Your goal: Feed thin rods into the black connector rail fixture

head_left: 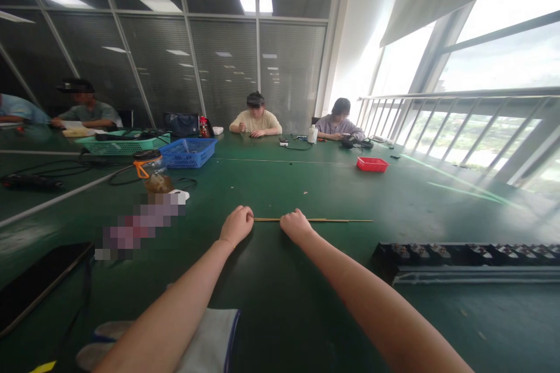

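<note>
Two hands on one thin stick lying crosswise on the green table.

The left hand (237, 224) is curled shut at the stick's (332, 220) left end, and the right hand (296, 225) is closed over it just beside, a short bare length showing between the two fists. The stick's long axis runs left to right, and most of it reaches out to the right of the right hand, flat on the table (306, 186), so the right hand is the nearer to that free end. There is one stick. To the near right lies one long black tray (468, 256) of small parts, well apart from the hands. Farther off stand one red tray (372, 164), one blue basket (189, 152), one green basket (122, 144) and one jar (153, 172). Three people sit at the far side; a sleeve shows at far left.
</note>
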The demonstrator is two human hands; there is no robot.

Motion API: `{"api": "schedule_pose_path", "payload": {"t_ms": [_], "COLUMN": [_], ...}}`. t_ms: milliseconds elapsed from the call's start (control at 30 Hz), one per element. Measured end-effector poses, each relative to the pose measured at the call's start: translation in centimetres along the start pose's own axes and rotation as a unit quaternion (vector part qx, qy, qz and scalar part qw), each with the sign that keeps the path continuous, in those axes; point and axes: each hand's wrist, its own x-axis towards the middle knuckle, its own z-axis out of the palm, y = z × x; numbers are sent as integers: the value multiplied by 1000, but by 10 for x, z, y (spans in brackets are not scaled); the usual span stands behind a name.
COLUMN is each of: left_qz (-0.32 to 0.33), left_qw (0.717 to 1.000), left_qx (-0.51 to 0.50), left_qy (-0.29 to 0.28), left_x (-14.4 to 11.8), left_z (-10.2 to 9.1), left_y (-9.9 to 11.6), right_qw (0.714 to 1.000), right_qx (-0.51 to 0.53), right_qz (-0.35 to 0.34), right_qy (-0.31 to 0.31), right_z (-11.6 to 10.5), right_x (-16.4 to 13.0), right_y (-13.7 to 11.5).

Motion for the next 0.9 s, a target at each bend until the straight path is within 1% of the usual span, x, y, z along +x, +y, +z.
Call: {"api": "schedule_pose_path", "payload": {"t_ms": [133,200,267,333,433,500,533,567,667,733,800,900], "left_qz": [-93,-110,-113,-114,-114,-110,-107,-104,-94,-87,-79,-73], "left_qw": [993,991,990,990,990,990,991,991,993,994,995,996], "left_qx": [-65,-77,-80,-81,-84,-83,-81,-77,-66,-61,-57,-57], "left_qy": [24,23,21,21,22,21,21,21,16,11,11,16], "left_x": [3,4,5,5,5,5,5,5,5,5,5,4], "left_z": [-3,-4,-5,-5,-5,-5,-5,-5,-5,-6,-6,-5], "left_y": [-7,-9,-10,-10,-9,-8,-8,-7,-4,-2,-1,-1], "right_qw": [999,997,994,991,981,959,946,938,937,937,937,939], "right_qx": [-14,-18,-20,-21,-21,-20,-23,-31,-74,-100,-120,-134], "right_qz": [45,68,87,99,109,113,117,121,126,138,136,133], "right_qy": [9,30,61,93,161,261,302,324,316,305,300,287], "right_z": [-2,-10,-24,-40,-55,-54,-50,-44,-16,5,25,43], "right_x": [-9,-17,-31,-51,-99,-140,-161,-183,-246,-280,-303,-316], "right_y": [5,14,29,47,81,107,121,135,173,192,203,205]}}
